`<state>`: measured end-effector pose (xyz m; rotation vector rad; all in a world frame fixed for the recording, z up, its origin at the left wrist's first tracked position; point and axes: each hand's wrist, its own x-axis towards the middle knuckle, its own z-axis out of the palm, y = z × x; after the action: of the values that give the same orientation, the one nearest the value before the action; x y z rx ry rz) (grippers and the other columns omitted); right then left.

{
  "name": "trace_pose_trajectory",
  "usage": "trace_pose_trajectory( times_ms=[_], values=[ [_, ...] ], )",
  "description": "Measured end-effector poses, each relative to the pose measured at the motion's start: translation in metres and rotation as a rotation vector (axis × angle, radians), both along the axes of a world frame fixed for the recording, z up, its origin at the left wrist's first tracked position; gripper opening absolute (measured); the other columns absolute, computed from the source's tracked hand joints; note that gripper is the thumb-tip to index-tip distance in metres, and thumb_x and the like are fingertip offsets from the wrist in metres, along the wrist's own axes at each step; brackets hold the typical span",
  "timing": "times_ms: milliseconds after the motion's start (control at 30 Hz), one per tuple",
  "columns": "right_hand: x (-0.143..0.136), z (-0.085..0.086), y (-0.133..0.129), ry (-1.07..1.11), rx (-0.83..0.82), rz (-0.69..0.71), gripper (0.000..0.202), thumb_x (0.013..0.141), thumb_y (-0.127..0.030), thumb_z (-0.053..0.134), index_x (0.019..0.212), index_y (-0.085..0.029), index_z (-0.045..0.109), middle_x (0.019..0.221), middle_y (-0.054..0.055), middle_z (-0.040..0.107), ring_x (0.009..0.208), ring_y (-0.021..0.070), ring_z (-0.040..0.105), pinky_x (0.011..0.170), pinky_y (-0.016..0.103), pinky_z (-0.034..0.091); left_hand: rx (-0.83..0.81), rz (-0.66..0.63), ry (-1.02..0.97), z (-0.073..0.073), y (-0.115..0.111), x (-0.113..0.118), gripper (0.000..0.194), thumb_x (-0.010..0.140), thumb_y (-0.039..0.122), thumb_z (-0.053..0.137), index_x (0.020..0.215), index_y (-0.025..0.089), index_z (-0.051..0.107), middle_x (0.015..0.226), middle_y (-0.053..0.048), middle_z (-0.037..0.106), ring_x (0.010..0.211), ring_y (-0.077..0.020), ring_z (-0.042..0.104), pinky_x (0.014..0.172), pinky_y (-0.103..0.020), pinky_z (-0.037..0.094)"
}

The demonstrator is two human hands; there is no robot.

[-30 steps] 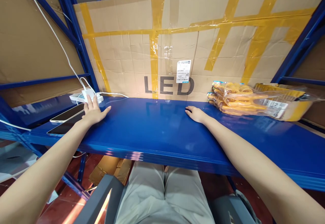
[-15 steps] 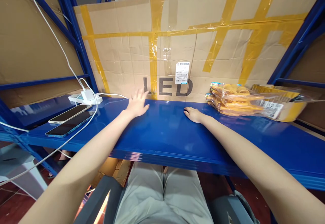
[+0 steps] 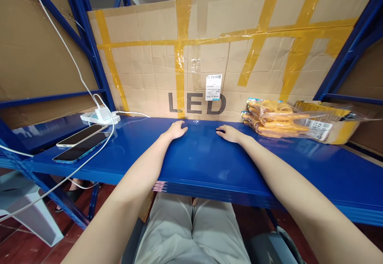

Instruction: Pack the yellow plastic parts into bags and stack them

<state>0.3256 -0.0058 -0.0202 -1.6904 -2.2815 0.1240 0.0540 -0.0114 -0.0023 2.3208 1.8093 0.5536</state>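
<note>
I see both hands lying palm down on the blue shelf (image 3: 209,164), just in front of the taped cardboard box (image 3: 209,56) printed "LED". My left hand (image 3: 176,130) rests flat, fingers loosely together, holding nothing. My right hand (image 3: 229,133) lies near it, fingers relaxed and empty. Right of the box's lettering sits a plastic bag of yellow items (image 3: 281,118). Well left of the box lie two phones (image 3: 82,142) and a white power strip (image 3: 100,115).
</note>
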Motion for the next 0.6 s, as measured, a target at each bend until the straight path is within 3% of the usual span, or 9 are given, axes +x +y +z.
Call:
trace_pose_trajectory(
  times_ms=[100, 167, 267, 367, 467, 600],
  values=[
    [0.005, 0.005, 0.001, 0.343, 0.053, -0.111, 0.019, 0.088, -0.023, 0.056, 0.097, -0.014, 0.070, 0.111, 0.014, 0.072, 0.109, 0.0257, 0.065, 0.101, 0.036, 0.045, 0.027, 0.014, -0.075, -0.001, 0.001, -0.004, 0.046, 0.093, 0.035, 0.046, 0.133, 0.014, 0.055, 0.142, -0.011, 0.055, 0.130, -0.0245, 0.052, 0.110, -0.031, 0.039],
    [0.009, 0.013, 0.000, 0.701, 0.110, -0.237, 0.016, 0.090, -0.024, 0.053, 0.084, -0.016, 0.066, 0.090, 0.010, 0.074, 0.088, 0.0219, 0.070, 0.089, 0.036, 0.051, 0.045, 0.005, -0.088, 0.000, 0.001, -0.003, 0.043, 0.092, 0.033, 0.048, 0.129, 0.015, 0.059, 0.139, -0.011, 0.058, 0.128, -0.0250, 0.054, 0.109, -0.032, 0.040],
    [0.018, 0.026, -0.004, 1.329, 0.103, -0.377, 0.026, 0.097, -0.029, 0.040, 0.081, -0.019, 0.057, 0.070, 0.003, 0.069, 0.062, 0.0148, 0.066, 0.066, 0.029, 0.054, 0.054, -0.043, -0.084, 0.000, 0.002, 0.000, 0.040, 0.091, 0.030, 0.050, 0.126, 0.013, 0.061, 0.137, -0.011, 0.059, 0.128, -0.0249, 0.055, 0.110, -0.031, 0.040],
    [0.027, 0.033, -0.011, 1.792, 0.079, -0.420, 0.033, 0.101, -0.032, 0.026, 0.085, -0.020, 0.052, 0.069, 0.001, 0.065, 0.057, 0.0120, 0.065, 0.057, 0.024, 0.051, 0.073, -0.067, -0.084, -0.001, 0.002, 0.001, 0.038, 0.090, 0.028, 0.051, 0.124, 0.015, 0.063, 0.136, -0.009, 0.061, 0.128, -0.0245, 0.054, 0.110, -0.031, 0.039],
    [0.033, 0.035, -0.013, 1.994, 0.170, -0.452, 0.032, 0.101, -0.035, 0.024, 0.095, -0.022, 0.052, 0.071, -0.002, 0.064, 0.057, 0.0095, 0.064, 0.056, 0.021, 0.051, 0.075, -0.059, -0.091, -0.002, 0.003, 0.001, 0.038, 0.090, 0.028, 0.051, 0.124, 0.014, 0.062, 0.134, -0.009, 0.062, 0.128, -0.0247, 0.055, 0.109, -0.031, 0.040],
    [0.034, 0.035, -0.011, 1.993, 0.252, -0.434, 0.032, 0.099, -0.047, 0.032, 0.106, -0.023, 0.052, 0.072, -0.003, 0.062, 0.053, 0.0090, 0.061, 0.049, 0.019, 0.049, 0.058, -0.056, -0.084, -0.002, 0.003, -0.001, 0.041, 0.091, 0.029, 0.050, 0.126, 0.012, 0.061, 0.136, -0.010, 0.060, 0.128, -0.0243, 0.054, 0.109, -0.030, 0.040]
  ],
)
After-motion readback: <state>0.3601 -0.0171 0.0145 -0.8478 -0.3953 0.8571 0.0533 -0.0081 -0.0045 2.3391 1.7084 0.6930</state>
